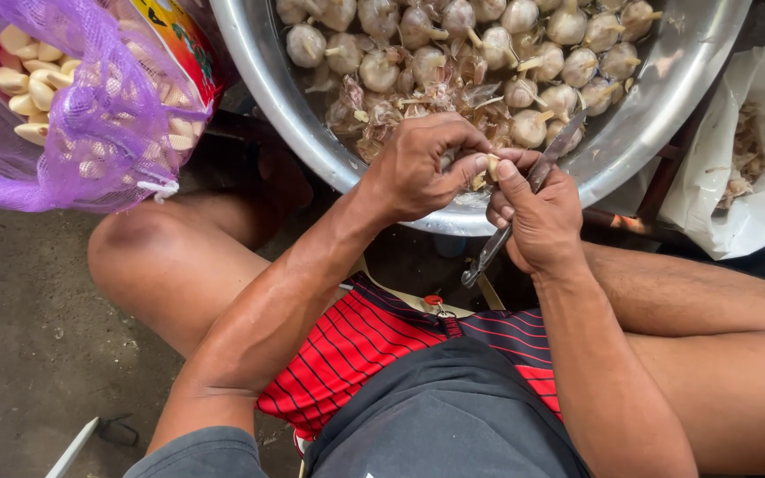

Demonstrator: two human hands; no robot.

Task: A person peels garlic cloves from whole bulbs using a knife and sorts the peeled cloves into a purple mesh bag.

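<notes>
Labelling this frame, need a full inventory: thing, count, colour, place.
metal bowl: one, silver, top centre
garlic bulbs: many, off-white, inside the bowl with loose skins
garlic clove: one, pale, pinched between both hands
knife: one, grey, in the right hand
mesh bag: one, purple, top left
peeled cloves: many, cream, inside the mesh bag
plastic bag: one, white, right edge, holding skins
left hand: at the bowl rim, on the clove
right hand: gripping the knife
</notes>
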